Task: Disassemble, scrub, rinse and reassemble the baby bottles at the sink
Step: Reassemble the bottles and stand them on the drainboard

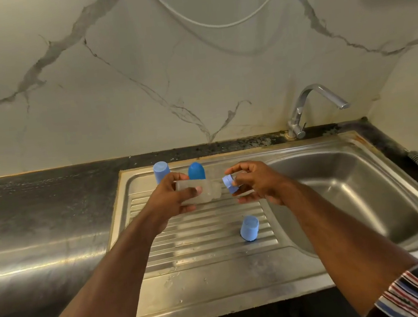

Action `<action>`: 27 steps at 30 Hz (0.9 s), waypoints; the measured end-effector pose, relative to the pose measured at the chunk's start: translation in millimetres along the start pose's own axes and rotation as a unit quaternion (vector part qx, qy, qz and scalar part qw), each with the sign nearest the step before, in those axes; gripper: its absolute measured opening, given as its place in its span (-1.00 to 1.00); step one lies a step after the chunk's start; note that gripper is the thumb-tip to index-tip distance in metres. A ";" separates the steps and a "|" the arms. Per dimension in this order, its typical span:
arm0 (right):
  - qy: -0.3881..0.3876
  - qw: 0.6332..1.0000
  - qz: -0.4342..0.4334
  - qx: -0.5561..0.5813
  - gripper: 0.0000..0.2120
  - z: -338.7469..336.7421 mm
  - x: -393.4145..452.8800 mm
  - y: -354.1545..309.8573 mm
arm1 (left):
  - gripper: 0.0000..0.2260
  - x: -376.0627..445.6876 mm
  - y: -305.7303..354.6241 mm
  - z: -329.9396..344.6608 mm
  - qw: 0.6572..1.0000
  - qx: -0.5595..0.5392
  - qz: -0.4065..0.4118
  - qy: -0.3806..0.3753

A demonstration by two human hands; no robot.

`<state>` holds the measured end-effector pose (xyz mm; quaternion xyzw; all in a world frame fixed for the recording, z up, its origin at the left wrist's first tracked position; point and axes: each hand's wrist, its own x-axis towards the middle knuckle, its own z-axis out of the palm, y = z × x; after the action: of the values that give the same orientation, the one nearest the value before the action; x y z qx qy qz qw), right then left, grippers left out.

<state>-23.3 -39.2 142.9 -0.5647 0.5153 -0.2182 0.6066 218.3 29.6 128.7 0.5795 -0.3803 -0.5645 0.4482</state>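
Marble-look wall behind the steel sink (362, 187); dark worktop (38, 203) to its left. Over the drainboard, left of the basin, my left hand (171, 199) grips the clear bottle (201, 191) sideways w/ its neck toward the basin; right hand (255, 181) pinches its blue collar (230, 184). Looks like the unscrewing step: next needs a firm twist, bottle held steady.

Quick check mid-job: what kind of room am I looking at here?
Most likely a home kitchen: a stainless steel sink with a ribbed drainboard, a chrome faucet on a dark stone countertop, and a marble-look backsplash.
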 end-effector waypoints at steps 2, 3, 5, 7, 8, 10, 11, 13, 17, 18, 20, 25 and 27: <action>-0.015 0.998 -0.020 0.055 -0.73 1.2 -0.7 0.3 | -0.69 -0.1 -2.4 2.8 0.999 -0.031 0.005 0.003; -0.020 0.997 -0.030 0.072 -0.69 2.1 -0.9 -0.1 | -0.70 0.1 -3.5 4.3 0.999 -0.039 0.009 0.003; -0.021 0.995 -0.046 0.080 -0.61 2.5 -0.4 -0.3 | -0.68 1.6 -6.4 5.3 0.999 -0.053 0.006 -0.004; -0.016 0.997 -0.066 0.044 -0.57 1.2 -0.3 0.1 | -0.63 3.4 -9.5 4.7 0.999 -0.045 -0.006 -0.026; -0.013 0.997 -0.077 0.020 -0.57 0.4 -0.4 0.0 | -0.61 4.6 -10.4 4.9 0.999 -0.021 -0.012 -0.040; -0.007 0.994 -0.105 -0.041 -0.56 -0.7 -0.7 -0.4 | -0.56 6.3 -11.3 8.0 0.996 0.060 -0.012 -0.057; -0.004 0.991 -0.115 -0.070 -0.55 -0.6 -0.9 -0.9 | -0.55 6.7 -11.8 10.2 0.993 0.100 -0.006 -0.057; 0.001 0.987 -0.125 -0.104 -0.52 -0.2 0.0 -1.5 | -0.58 7.7 -13.2 12.7 0.989 0.135 0.011 -0.053; 0.009 0.984 -0.124 -0.129 -0.51 -0.7 1.7 -1.1 | -0.68 7.4 -14.8 9.4 0.993 0.104 0.015 -0.055; 0.009 0.984 -0.122 -0.130 -0.51 0.2 1.6 -0.9 | -0.69 7.7 -15.7 8.4 0.992 0.110 0.019 -0.056; 0.007 0.984 -0.123 -0.130 -0.51 2.6 2.0 -0.9 | -0.69 8.0 -16.2 7.9 0.990 0.123 0.027 -0.058; 0.004 0.980 -0.133 -0.147 -0.52 5.7 6.0 -1.5 | -0.59 10.7 -15.9 8.0 0.982 0.173 0.046 -0.055; 0.002 0.978 -0.137 -0.157 -0.52 6.1 8.8 -1.9 | -0.54 12.2 -16.7 8.3 0.974 0.209 0.060 -0.058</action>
<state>-14.1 -44.4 140.2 -0.7175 0.4622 -0.2173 0.4737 209.9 22.5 109.4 0.6029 -0.5494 -0.4768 0.3277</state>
